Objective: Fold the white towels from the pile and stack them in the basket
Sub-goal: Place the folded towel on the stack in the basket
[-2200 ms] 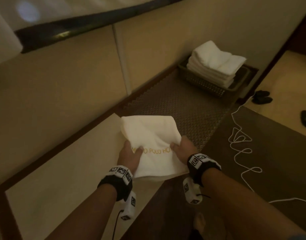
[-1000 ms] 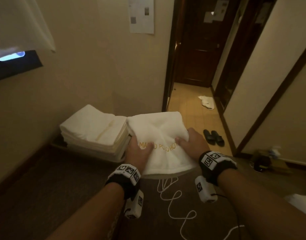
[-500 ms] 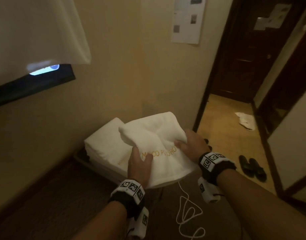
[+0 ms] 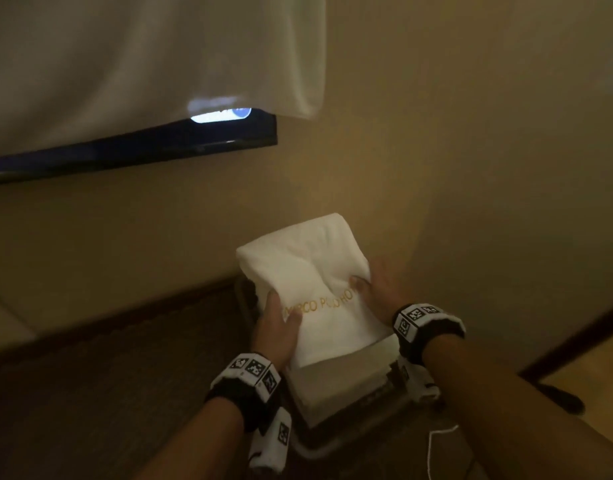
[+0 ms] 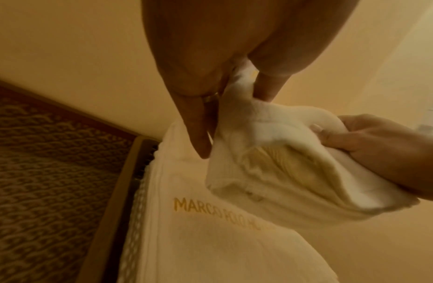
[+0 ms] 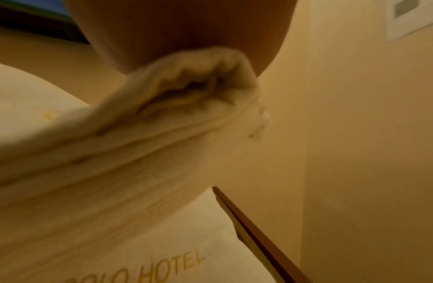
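Observation:
A folded white towel (image 4: 312, 278) with gold lettering hangs just above the stack of folded towels (image 4: 336, 382) in the basket (image 4: 350, 434). My left hand (image 4: 280, 327) grips its near left edge, thumb on top. My right hand (image 4: 374, 289) grips its near right edge. In the left wrist view my left hand (image 5: 225, 107) pinches the held towel (image 5: 271, 172) above the stack's top towel (image 5: 210, 239), and my right hand (image 5: 370, 137) holds the other side. The right wrist view shows the held towel (image 6: 137, 143) bunched under my palm, over the stack (image 6: 186, 258).
The basket stands on patterned carpet (image 4: 107, 393) against a beige wall (image 4: 471, 168). A dark ledge (image 4: 131, 150) with white cloth (image 4: 142, 57) above it juts from the wall at upper left. A white cord (image 4: 436, 445) lies on the floor at right.
I have carried the folded towel from the flat surface across to the basket; it now hangs directly over the stack. Both hands keep the same grip.

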Action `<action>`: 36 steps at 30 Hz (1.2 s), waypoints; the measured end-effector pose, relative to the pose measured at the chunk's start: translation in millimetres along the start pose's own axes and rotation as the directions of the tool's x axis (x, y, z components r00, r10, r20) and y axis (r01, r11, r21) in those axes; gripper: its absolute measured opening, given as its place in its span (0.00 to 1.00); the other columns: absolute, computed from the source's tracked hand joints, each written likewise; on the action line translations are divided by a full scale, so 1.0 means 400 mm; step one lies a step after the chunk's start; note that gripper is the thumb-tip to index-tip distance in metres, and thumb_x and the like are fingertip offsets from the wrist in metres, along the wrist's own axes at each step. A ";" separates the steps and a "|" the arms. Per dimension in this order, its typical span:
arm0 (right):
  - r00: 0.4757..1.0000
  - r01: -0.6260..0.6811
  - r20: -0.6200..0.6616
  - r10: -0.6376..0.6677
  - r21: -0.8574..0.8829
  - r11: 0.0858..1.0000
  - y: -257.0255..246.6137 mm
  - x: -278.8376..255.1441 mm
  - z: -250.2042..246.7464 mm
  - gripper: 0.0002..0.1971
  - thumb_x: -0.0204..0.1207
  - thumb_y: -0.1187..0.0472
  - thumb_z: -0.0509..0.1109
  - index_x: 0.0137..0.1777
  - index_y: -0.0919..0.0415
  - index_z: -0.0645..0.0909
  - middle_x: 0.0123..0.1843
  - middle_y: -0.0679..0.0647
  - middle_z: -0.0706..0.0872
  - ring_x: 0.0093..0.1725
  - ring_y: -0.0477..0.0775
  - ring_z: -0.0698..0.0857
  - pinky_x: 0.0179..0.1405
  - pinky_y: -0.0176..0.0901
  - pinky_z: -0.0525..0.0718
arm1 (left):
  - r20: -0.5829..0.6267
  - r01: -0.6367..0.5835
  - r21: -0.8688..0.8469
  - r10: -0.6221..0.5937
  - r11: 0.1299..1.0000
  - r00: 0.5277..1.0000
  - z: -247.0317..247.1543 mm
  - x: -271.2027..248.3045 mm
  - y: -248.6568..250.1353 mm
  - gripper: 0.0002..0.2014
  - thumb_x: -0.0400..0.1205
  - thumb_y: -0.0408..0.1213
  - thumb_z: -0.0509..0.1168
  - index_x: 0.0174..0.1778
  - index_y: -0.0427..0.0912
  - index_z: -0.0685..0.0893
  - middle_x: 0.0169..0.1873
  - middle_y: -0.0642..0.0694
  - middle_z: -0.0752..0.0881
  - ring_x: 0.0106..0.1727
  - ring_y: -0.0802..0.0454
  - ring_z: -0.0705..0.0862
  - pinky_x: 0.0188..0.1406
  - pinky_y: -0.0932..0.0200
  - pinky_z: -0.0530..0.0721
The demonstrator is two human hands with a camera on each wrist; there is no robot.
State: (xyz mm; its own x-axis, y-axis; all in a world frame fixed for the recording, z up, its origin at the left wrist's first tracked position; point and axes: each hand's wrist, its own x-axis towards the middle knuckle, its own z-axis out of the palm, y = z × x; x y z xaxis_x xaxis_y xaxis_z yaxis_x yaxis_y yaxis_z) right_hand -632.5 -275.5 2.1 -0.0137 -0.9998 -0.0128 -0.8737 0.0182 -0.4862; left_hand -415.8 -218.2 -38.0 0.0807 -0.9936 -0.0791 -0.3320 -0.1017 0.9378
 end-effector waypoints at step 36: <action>0.726 0.525 0.657 -0.203 -0.339 0.781 0.094 0.375 0.227 0.50 0.69 0.20 0.52 0.83 0.39 0.31 0.86 0.48 0.30 0.86 0.60 0.39 0.80 0.69 0.57 | 0.142 -0.008 0.908 -0.290 0.419 0.946 0.021 0.316 -0.134 0.41 0.82 0.67 0.53 0.83 0.67 0.33 0.87 0.48 0.39 0.87 0.47 0.45 0.81 0.31 0.52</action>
State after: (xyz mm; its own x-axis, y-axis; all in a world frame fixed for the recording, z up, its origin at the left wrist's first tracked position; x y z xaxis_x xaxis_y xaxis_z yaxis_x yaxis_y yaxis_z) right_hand -623.3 -424.3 -97.6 0.4866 -0.7266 -0.4850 -0.8543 -0.5118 -0.0905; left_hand -395.8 -338.6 -100.9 0.0390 -0.9178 -0.3951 -0.9930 -0.0796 0.0870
